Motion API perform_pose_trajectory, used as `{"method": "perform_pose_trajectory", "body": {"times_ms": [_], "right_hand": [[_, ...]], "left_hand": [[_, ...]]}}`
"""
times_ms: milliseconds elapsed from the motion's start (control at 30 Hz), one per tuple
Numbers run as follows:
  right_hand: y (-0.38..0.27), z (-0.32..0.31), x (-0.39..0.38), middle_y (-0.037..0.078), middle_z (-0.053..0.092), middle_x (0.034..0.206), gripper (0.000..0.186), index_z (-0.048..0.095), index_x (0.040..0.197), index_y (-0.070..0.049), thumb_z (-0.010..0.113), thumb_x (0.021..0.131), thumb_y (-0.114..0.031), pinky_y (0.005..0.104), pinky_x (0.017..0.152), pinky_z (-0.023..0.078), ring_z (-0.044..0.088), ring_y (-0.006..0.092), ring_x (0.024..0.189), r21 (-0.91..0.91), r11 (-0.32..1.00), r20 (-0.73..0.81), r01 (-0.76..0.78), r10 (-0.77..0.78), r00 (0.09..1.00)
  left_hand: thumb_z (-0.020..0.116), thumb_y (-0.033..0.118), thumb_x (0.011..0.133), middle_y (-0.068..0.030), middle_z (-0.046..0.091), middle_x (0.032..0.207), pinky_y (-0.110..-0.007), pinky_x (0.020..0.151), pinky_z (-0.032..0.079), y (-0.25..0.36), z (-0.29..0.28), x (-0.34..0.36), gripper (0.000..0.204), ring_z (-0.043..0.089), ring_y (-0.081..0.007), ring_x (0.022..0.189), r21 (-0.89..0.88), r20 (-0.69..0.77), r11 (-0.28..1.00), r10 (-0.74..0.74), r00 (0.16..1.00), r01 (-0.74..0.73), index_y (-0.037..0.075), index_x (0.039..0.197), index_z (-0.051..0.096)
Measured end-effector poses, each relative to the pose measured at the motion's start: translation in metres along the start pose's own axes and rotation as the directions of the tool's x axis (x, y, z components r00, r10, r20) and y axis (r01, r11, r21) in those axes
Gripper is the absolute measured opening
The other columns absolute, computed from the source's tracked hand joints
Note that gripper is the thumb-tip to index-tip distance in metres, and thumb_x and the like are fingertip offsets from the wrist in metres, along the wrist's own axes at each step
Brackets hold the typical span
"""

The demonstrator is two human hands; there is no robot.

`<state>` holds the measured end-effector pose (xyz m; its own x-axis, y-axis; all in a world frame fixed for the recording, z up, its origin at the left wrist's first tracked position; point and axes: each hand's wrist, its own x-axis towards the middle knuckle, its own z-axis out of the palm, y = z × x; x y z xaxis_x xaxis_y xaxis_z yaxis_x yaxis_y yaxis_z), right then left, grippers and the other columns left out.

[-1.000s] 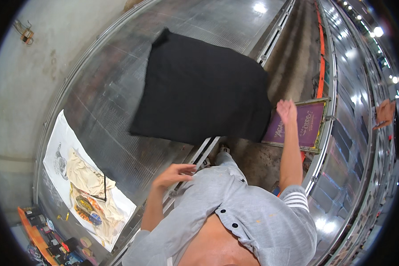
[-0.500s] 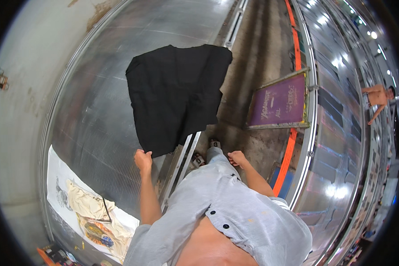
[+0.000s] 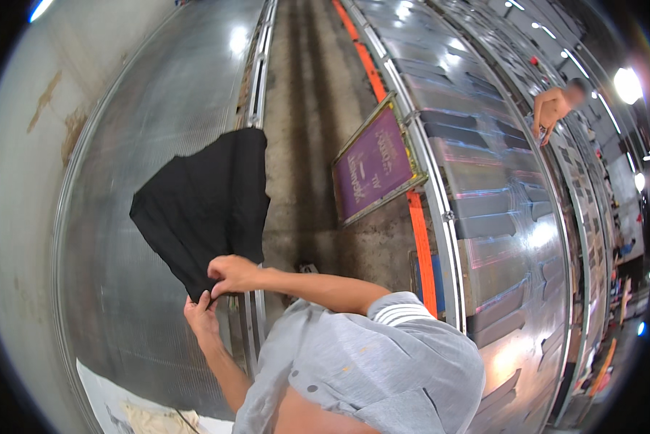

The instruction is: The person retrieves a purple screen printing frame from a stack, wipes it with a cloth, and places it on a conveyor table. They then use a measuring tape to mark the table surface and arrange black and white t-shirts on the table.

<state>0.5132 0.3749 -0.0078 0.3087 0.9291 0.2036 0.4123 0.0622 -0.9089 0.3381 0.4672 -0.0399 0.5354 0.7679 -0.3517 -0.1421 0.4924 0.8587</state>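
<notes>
A piece of black cloth [image 3: 209,195], cut like a garment panel, spreads over the long grey table and reaches across its right rail. My left hand [image 3: 201,315] pinches the cloth's near corner between thumb and fingers. Right beside it, my right hand [image 3: 232,275] reaches across my body and has its curled fingers closed on the same corner. Between the two hands the fabric is gathered and creased. The fingertips of my right hand are partly hidden in the folds.
The long grey table [image 3: 108,289] has metal rails; white sheeting with cream cloth [image 3: 159,419] lies at its near end. Across the aisle, a purple printing screen [image 3: 372,170] leans at a second table [image 3: 484,217] bearing dark cloth pieces. A person [image 3: 553,108] stands beyond.
My right hand has come from beside my leg across to the cloth's near corner, joining my left hand. The cloth's near end has narrowed and gathered. My view has turned rightward.
</notes>
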Motion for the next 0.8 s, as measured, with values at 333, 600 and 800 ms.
{"method": "perform_pose_trajectory", "body": {"times_ms": [333, 600, 800], "right_hand": [[-0.004, -0.030, 0.015, 0.005, 0.066, 0.076, 0.012, 0.067, 0.081, -0.001, 0.072, 0.080, -0.012, 0.0295, 0.062, 0.054, 0.064, 0.0138, 0.072, 0.212, 0.935, 0.256, -0.283, 0.226, 0.940], [0.092, -0.249, -0.026, 0.003, 0.063, 0.084, 0.012, 0.062, 0.099, -0.010, 0.058, 0.089, -0.015, 0.0337, 0.063, 0.053, 0.059, 0.0178, 0.069, 0.782, 0.622, -0.506, 0.037, 0.599, 0.621], [0.127, -0.297, -0.176, 0.005, 0.065, 0.084, 0.009, 0.067, 0.088, -0.005, 0.060, 0.083, -0.008, 0.0298, 0.071, 0.049, 0.062, 0.0175, 0.078, -0.327, 0.862, -0.065, -0.388, 0.389, 0.919]], "left_hand": [[0.068, 0.011, 0.087, -0.0092, 0.064, 0.107, -0.035, 0.083, 0.054, -0.022, 0.035, 0.003, 0.032, 0.064, -0.0208, 0.092, -0.240, 0.193, 0.968, 0.120, 0.974, -0.072, -0.004, 0.114, 0.057], [0.068, 0.033, 0.086, -0.0130, 0.064, 0.116, -0.043, 0.097, 0.048, 0.061, -0.083, 0.114, 0.043, 0.059, -0.0284, 0.108, -0.808, -0.128, 0.550, 0.187, 0.974, -0.211, 0.001, 0.113, 0.059], [0.063, 0.033, 0.090, -0.0102, 0.063, 0.108, -0.040, 0.090, 0.044, 0.243, -0.107, 0.120, 0.034, 0.055, -0.0243, 0.103, -0.434, -0.205, 0.620, 0.638, 0.742, -0.653, 0.003, 0.105, 0.062]]}}
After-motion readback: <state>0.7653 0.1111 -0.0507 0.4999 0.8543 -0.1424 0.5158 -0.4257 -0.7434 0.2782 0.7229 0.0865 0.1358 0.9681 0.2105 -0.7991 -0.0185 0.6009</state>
